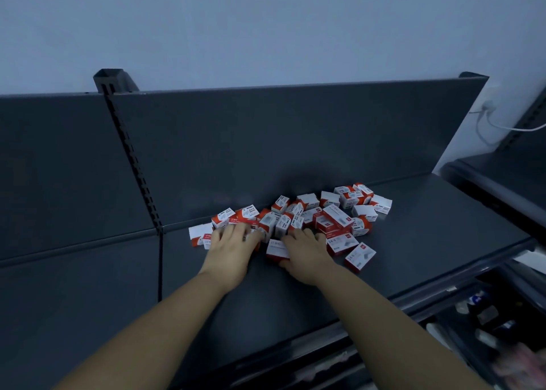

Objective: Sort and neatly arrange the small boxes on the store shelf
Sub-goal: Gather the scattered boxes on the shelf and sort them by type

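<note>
We're reaching into the small boxes point(310, 215), heaped jumbled on the shelf point(428, 242) by the back panel point(295, 138). Our left hand point(230, 242) is lying flat, fingers spread over the near ones; our right hand point(307, 250) is pinching a white-faced box point(276, 249), thumb against fingers. Light, stiff card, we're guessing, sliding easily: we're favouring the long sides for hold.

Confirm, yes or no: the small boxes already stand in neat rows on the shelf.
No, the small boxes lie tumbled at all angles in a loose heap on the shelf.
</note>
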`<state>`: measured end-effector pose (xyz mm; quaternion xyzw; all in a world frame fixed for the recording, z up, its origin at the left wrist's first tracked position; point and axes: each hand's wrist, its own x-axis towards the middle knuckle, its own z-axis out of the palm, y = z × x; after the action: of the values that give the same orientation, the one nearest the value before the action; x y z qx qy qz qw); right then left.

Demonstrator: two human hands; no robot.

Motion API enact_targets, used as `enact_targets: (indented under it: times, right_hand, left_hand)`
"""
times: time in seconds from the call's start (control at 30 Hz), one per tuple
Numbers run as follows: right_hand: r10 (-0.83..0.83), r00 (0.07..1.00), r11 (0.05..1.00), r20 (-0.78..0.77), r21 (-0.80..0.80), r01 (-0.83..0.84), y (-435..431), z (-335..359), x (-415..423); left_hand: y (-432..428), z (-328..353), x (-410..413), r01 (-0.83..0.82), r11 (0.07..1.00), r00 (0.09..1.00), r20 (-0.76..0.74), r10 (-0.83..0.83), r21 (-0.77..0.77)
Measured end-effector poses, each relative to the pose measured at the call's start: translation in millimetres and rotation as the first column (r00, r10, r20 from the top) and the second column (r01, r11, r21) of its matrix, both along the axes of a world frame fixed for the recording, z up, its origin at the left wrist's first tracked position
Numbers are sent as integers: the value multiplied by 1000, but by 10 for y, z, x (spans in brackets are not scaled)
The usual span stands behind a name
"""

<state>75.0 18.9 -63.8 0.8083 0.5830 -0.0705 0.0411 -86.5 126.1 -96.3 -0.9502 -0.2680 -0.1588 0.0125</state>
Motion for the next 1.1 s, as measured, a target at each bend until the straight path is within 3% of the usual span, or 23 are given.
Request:
enact_targets:
  times: [0.2,0.3,0.4,0.57,0.67,0.8,0.9,1.03,1.1]
  right_hand:
    - [171,985,984,-29,-36,-172,-148,65,118]
    - [256,965,964,-65,-53,-259,-237,106,210]
    - [323,945,943,-53,-59,-326,-312,112,313]
    - [355,925,933,-139,-3,-359,-395,75,482]
    - [334,889,943,-313,105,-317,-489,91,613]
    - [212,929,959,-304,246,-139,-672,219,1008]
    - [86,935,981,-343,194,-19,-843,238,1360]
    - [41,920,999,-389,-16,-52,-964,135,1546]
    - [40,907,997,-419,-40,-62,-976,117,1524]
  left_hand:
    - [-278,154,141,14,987,985,171,13,-158]
    - [-445,114,201,102,984,988,130,-83,-146]
    - [-548,32,253,138,961,990,29,-135,-241]
    - [-652,11,337,111,874,992,112,-65,-473]
    - [-683,6,370,96,852,992,116,-42,-515]
    - [-699,29,398,37,863,999,38,-20,-503]
    - [-717,27,428,43,851,999,38,-27,-523]
    - [-741,23,474,89,827,995,91,-46,-555]
    - [-731,15,479,87,824,995,88,-45,-559]
